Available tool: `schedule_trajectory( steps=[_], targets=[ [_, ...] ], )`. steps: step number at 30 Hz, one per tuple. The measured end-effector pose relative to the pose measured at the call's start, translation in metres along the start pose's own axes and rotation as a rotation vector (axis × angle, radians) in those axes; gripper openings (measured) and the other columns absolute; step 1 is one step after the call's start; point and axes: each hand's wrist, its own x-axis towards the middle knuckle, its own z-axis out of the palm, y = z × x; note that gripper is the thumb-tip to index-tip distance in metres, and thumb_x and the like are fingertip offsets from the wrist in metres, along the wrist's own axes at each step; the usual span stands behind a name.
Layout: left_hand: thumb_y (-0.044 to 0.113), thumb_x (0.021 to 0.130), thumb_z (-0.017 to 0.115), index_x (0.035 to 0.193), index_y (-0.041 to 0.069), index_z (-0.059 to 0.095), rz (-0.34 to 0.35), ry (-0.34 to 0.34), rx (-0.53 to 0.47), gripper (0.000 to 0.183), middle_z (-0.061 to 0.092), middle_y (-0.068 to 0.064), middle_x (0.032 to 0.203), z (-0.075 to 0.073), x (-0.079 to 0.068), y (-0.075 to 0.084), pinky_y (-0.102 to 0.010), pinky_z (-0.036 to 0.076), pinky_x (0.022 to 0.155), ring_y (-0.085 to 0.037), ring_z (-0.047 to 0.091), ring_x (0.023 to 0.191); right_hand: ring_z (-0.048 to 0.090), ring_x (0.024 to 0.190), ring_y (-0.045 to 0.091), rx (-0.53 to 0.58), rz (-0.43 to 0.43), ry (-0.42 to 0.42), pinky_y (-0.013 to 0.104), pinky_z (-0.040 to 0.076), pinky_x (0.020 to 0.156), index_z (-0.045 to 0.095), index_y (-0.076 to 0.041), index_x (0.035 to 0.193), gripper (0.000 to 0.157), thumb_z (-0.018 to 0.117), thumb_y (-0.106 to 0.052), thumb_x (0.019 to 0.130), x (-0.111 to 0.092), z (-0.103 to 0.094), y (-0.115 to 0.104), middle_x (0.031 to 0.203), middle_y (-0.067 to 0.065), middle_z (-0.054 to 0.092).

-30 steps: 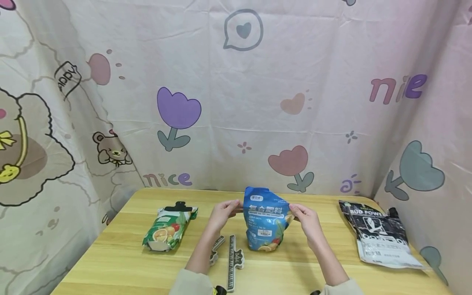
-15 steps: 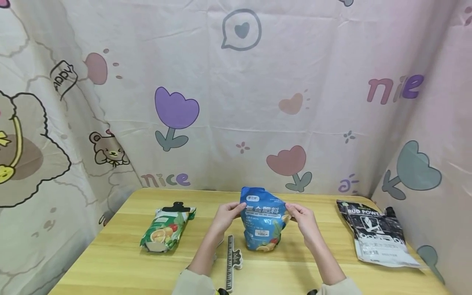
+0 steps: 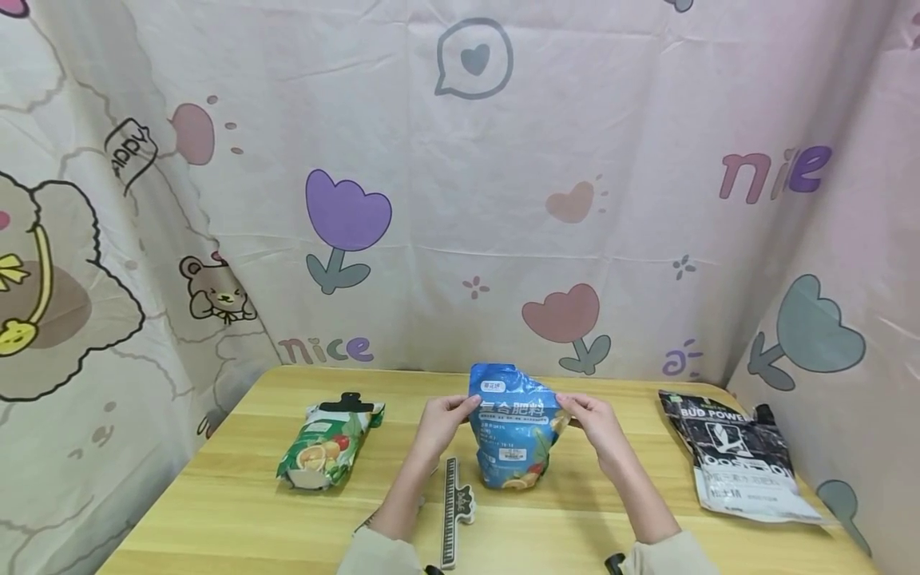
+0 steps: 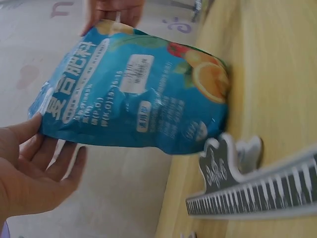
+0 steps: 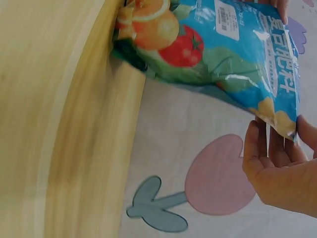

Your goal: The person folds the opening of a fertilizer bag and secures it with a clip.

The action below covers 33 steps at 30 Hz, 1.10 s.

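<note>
A blue fertilizer bag [image 3: 512,439] with fruit printed along its bottom stands upright on the table between both hands. My left hand [image 3: 440,423] pinches its left edge near the top, thumb in front and fingers behind, as the left wrist view also shows. On the opposite edge, my right hand [image 3: 598,423] pinches the upper right side the same way. The top right part of the bag slopes down towards that hand. Just left of the bag's base lies a long bag clip [image 3: 453,511] with a piano-key pattern. A second clip is mostly hidden behind the left forearm.
At the left of the wooden table [image 3: 237,479] lies a green bag [image 3: 325,451], with a black clip [image 3: 350,403] across its top. A black and white bag [image 3: 740,459] lies by the right edge. A patterned curtain [image 3: 460,200] hangs behind the table.
My left hand has come in closer and its thumb now lies on the front of the blue fertilizer bag's left edge. The right hand keeps its pinch on the right edge.
</note>
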Motion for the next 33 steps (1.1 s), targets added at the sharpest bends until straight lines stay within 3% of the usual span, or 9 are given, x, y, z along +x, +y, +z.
schedule_trajectory(
  steps=[2,4,8,11,14,17,19,26,33],
  targets=[
    [0.026,0.085,0.067,0.112,0.0,0.062,0.107,0.066,0.05,0.038,0.064,-0.014,0.105,0.003,-0.002,0.001,-0.043,0.047,0.085,-0.027,0.06,0.095,0.054,0.093,0.018,-0.045,-0.065,0.026,0.041,0.041,0.09,0.062,0.002,0.11,0.036,0.06,-0.028,0.09,-0.002,0.0,-0.001,0.101,0.008,0.062],
    [0.018,0.082,0.07,0.115,0.002,0.06,0.263,0.142,0.109,0.038,0.062,-0.012,0.109,0.006,-0.005,0.001,-0.039,0.048,0.083,-0.025,0.059,0.098,0.055,0.093,0.019,-0.097,-0.19,0.064,0.032,0.046,0.083,0.063,-0.002,0.11,0.03,0.063,-0.023,0.089,-0.005,0.0,0.0,0.103,0.008,0.062],
    [0.002,0.074,0.075,0.114,0.004,0.059,0.653,0.26,0.274,0.043,0.058,-0.008,0.115,0.011,-0.008,0.004,-0.035,0.045,0.089,-0.023,0.052,0.108,0.056,0.098,0.021,-0.328,-0.655,0.14,0.025,0.046,0.082,0.066,-0.005,0.102,0.02,0.069,-0.007,0.083,-0.006,0.003,0.003,0.107,0.006,0.062],
    [-0.001,0.071,0.077,0.109,0.004,0.062,0.893,0.228,0.458,0.041,0.058,-0.008,0.116,0.014,-0.007,0.008,-0.036,0.039,0.096,-0.024,0.048,0.114,0.054,0.103,0.025,-0.517,-0.984,0.171,0.029,0.04,0.092,0.067,-0.004,0.1,0.027,0.073,0.003,0.074,-0.004,0.006,0.006,0.108,0.007,0.062],
    [0.004,0.072,0.077,0.11,0.004,0.063,1.009,0.107,0.66,0.041,0.06,-0.008,0.116,0.016,-0.005,0.011,-0.036,0.034,0.1,-0.024,0.048,0.117,0.054,0.105,0.027,-0.617,-1.109,0.113,0.035,0.04,0.093,0.066,-0.002,0.105,0.036,0.074,0.005,0.07,-0.001,0.01,0.009,0.112,0.009,0.061],
    [0.011,0.075,0.076,0.112,0.005,0.063,1.014,0.005,0.822,0.04,0.061,-0.007,0.116,0.018,-0.001,0.009,-0.036,0.035,0.099,-0.022,0.051,0.114,0.056,0.103,0.025,-0.675,-1.104,0.081,0.038,0.045,0.087,0.065,-0.002,0.109,0.039,0.074,0.003,0.071,0.0,0.013,0.012,0.113,0.009,0.061],
    [0.014,0.076,0.075,0.112,0.007,0.064,0.969,-0.03,0.863,0.038,0.063,-0.006,0.113,0.019,-0.001,0.009,-0.033,0.039,0.096,-0.02,0.055,0.108,0.058,0.1,0.024,-0.692,-1.082,0.089,0.04,0.047,0.083,0.066,-0.003,0.107,0.037,0.075,0.002,0.072,0.0,0.016,0.014,0.11,0.008,0.063],
    [0.022,0.081,0.071,0.101,0.014,0.07,0.786,-0.025,0.863,0.022,0.069,0.002,0.092,0.022,0.003,0.011,-0.023,0.051,0.065,-0.012,0.065,0.079,0.062,0.086,0.02,-0.709,-1.008,0.137,0.037,0.051,0.075,0.07,-0.007,0.095,0.022,0.075,-0.003,0.074,0.002,0.021,0.012,0.09,0.003,0.067],
    [0.023,0.082,0.07,0.091,0.017,0.073,0.72,-0.042,0.857,0.012,0.069,0.005,0.083,0.025,0.007,0.015,-0.018,0.047,0.055,-0.007,0.063,0.069,0.063,0.079,0.018,-0.729,-0.958,0.143,0.034,0.052,0.07,0.071,-0.008,0.085,0.013,0.074,-0.002,0.074,0.003,0.022,0.013,0.083,0.001,0.068]
  ],
)
